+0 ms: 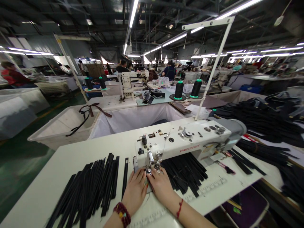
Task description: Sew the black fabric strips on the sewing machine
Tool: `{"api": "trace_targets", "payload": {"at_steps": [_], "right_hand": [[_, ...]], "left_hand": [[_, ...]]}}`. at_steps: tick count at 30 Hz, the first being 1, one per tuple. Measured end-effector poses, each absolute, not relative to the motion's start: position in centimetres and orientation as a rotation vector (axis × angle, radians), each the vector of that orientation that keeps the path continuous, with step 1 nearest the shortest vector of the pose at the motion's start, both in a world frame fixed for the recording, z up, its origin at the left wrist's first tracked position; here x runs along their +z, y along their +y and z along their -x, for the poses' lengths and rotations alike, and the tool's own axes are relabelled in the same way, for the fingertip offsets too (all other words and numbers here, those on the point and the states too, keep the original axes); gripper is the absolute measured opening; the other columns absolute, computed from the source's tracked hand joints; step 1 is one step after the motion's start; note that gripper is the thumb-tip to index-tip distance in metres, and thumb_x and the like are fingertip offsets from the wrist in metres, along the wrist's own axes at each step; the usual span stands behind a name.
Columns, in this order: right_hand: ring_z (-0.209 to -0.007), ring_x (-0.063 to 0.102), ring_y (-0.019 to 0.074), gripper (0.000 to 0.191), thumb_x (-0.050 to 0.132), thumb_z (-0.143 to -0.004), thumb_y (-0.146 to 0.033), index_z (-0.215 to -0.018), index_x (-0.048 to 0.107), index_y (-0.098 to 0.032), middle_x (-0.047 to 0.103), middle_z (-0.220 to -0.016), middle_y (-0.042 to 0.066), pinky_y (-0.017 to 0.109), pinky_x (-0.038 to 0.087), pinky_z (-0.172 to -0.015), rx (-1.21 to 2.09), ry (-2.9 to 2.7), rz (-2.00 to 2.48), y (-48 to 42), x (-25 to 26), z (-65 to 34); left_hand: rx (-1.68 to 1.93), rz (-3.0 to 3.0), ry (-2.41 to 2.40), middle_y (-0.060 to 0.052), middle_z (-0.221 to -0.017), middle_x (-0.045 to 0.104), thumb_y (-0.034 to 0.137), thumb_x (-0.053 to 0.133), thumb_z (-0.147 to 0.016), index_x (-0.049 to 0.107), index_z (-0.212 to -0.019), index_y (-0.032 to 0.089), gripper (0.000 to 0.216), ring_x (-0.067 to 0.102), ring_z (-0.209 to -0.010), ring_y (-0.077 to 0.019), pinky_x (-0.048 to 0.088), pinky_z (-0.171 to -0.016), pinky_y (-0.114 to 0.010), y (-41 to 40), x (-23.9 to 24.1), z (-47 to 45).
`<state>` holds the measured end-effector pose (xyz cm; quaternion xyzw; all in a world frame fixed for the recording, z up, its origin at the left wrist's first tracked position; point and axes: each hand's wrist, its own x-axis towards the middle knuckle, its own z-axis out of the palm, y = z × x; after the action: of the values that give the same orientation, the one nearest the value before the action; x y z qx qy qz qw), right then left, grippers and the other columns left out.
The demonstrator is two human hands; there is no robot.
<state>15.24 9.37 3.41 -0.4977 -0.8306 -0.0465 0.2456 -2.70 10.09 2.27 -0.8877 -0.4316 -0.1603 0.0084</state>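
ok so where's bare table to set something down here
Bare table lies behind the left strips, left of the machine; a thinner patch runs along the front right edge. Crowded: under the machine arm, by the left hand and right hand, and the right heap.

left hand (pixel 136 189): dark-red bead wristband (pixel 122 214) | right hand (pixel 161 186): thin red wrist cord (pixel 179 208)
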Motion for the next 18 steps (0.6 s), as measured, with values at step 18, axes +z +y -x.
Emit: {"api": "trace_targets", "payload": {"at_steps": [18], "right_hand": [[-0.097,0.059,0.0224,0.033,0.053,-0.084,-0.008,-0.112,0.059,-0.024,0.065,-0.106,0.004,0.046,0.033,-0.107,0.057,-2.127,1.227,2.2,3.1,-17.4]], "left_hand": [[-0.497,2.864,-1.397,-0.012,-0.133,0.065,0.017,0.050,-0.091,0.061,-0.128,0.018,0.038,0.058,-0.125,-0.0294,0.041,-0.109,-0.057,11.1,4.7,3.3]]}}
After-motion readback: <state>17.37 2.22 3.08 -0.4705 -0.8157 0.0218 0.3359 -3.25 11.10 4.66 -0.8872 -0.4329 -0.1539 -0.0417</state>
